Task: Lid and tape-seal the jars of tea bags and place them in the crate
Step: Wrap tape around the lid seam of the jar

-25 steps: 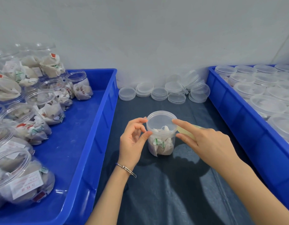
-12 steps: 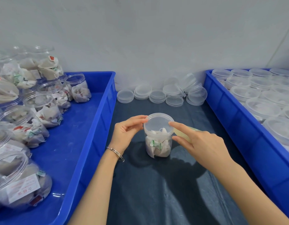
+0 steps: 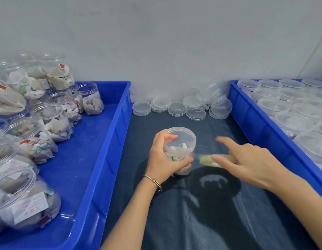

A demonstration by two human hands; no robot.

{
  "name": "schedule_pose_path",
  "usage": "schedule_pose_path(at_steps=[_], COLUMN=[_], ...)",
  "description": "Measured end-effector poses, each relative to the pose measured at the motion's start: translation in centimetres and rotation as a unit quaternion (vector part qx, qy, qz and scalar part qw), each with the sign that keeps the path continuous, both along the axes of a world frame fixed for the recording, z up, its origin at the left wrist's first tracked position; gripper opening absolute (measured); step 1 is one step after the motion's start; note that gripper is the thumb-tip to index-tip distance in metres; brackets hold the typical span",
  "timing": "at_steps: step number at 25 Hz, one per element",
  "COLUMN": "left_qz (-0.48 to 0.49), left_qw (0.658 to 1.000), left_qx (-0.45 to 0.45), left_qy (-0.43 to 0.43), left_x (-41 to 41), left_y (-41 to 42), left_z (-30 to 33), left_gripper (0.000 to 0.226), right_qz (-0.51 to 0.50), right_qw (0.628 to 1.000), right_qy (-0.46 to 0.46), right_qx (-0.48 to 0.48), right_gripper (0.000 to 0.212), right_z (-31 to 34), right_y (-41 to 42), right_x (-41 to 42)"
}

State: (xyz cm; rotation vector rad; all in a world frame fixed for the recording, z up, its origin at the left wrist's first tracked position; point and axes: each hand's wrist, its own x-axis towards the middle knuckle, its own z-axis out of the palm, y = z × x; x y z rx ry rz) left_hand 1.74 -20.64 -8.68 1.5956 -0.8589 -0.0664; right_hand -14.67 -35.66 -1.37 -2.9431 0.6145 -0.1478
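Note:
A clear plastic jar of tea bags (image 3: 182, 150) stands on the dark cloth with a clear lid (image 3: 182, 137) on top. My left hand (image 3: 162, 159) grips the jar round its side, fingers over the lid's rim and thumb low on the body. My right hand (image 3: 252, 159) is to the right of the jar, blurred, index finger stretched out. It holds a yellowish roll of clear tape (image 3: 210, 160), and a thin strip runs from the roll to the jar's side.
A blue crate on the left (image 3: 95, 159) holds several open jars of tea bags (image 3: 53, 121). A blue crate on the right (image 3: 256, 123) holds several lidded jars (image 3: 292, 121). Stacks of loose clear lids (image 3: 176, 107) lie by the back wall.
My left hand slid from the lid's rim to a full grip round the jar. My right hand left the lid and pulled away to the right with the tape roll.

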Motion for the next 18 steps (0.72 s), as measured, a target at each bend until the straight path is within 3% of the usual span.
schedule_pose_path(at_steps=[4,9,18], left_qz=[-0.013,-0.038,-0.067], left_qw=[1.0,0.999,0.996], left_qx=[0.006,0.005,0.018], left_qy=[0.004,0.019,0.055], left_x=[0.3,0.9,1.2], left_y=[-0.1,0.0,0.3], left_z=[0.2,0.4,0.3], left_gripper=[0.066,0.064,0.063], right_qz=[0.03,-0.032,-0.081], right_qw=[0.996,0.997,0.994], right_qy=[0.048,0.07,-0.039], right_qx=[0.064,-0.006,-0.058], right_gripper=[0.064,0.048,0.043], right_z=[1.1,1.0,-1.0], right_y=[-1.8,-4.1,-4.8], right_x=[-1.6,-2.3,3.9])
